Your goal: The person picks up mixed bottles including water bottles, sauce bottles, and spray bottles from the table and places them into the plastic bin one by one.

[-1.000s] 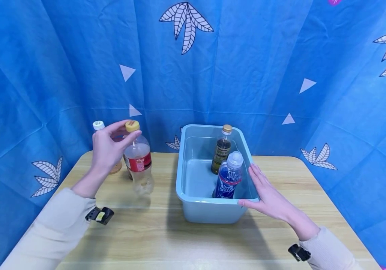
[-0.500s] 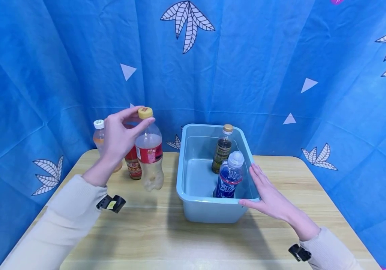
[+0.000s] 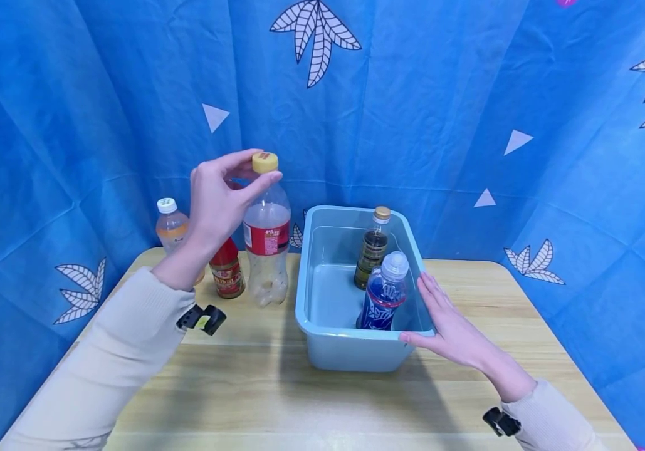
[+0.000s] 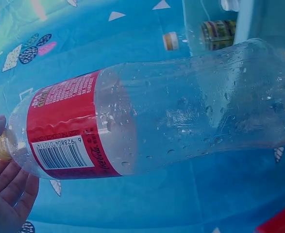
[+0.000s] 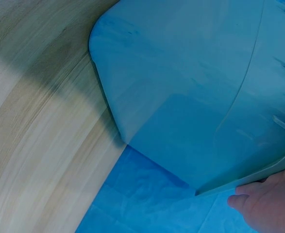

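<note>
My left hand [image 3: 217, 194] pinches a clear plastic cola bottle [image 3: 267, 235] by its yellow cap [image 3: 265, 163]. The bottle hangs upright left of a light blue plastic bin [image 3: 350, 352]. Its red label [image 4: 59, 126] and droplets inside fill the left wrist view. At the bin's front right corner rests my right hand [image 3: 452, 329], fingers straight along the side and thumb on the front rim. Inside the bin stand a dark bottle with a gold cap [image 3: 372, 254] at the back and a blue bottle with a clear cap [image 3: 381, 297] in front.
Left of the held bottle stand a red-topped jar [image 3: 227, 275] and a white-capped bottle with an orange label [image 3: 171, 228], partly behind my left arm. All stand on a wooden table [image 3: 232, 382], with a blue patterned curtain [image 3: 412, 113] behind and at the sides.
My left hand has carried the cola bottle up and to the right, toward the bin. The red-topped jar behind it has come into view. My right hand stays at the bin's corner.
</note>
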Motion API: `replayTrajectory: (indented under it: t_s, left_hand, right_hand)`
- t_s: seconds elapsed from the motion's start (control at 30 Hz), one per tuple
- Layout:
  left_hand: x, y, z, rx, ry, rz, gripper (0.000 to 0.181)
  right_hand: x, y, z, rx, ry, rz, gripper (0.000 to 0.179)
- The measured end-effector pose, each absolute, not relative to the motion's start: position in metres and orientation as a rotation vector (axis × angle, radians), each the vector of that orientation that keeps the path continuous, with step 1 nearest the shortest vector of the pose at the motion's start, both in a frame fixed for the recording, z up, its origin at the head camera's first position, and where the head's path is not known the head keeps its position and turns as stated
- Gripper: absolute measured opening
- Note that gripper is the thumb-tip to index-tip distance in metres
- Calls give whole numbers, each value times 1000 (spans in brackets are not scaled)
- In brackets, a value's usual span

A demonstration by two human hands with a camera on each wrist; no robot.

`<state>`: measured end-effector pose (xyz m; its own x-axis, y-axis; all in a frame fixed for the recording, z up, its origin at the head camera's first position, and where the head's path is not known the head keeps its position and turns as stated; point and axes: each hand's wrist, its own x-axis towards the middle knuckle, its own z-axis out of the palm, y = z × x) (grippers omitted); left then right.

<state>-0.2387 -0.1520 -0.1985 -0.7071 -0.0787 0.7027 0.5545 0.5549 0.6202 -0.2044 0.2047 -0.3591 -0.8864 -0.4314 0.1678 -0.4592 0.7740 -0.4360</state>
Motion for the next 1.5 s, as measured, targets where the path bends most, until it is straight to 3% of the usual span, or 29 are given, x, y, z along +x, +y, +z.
replayTrajectory:
  t_s: [0.7, 1.5]
  left_hand:
    - [-255, -123, -171, -482, -2019, -1212, 42]
    - [-292, -86, -181, -483, -1972, -1334, 42]
  right_hand:
    - [-204, 203, -358, 712, -2918, 732, 100]
    - [-205, 203, -358, 727, -2909, 716, 99]
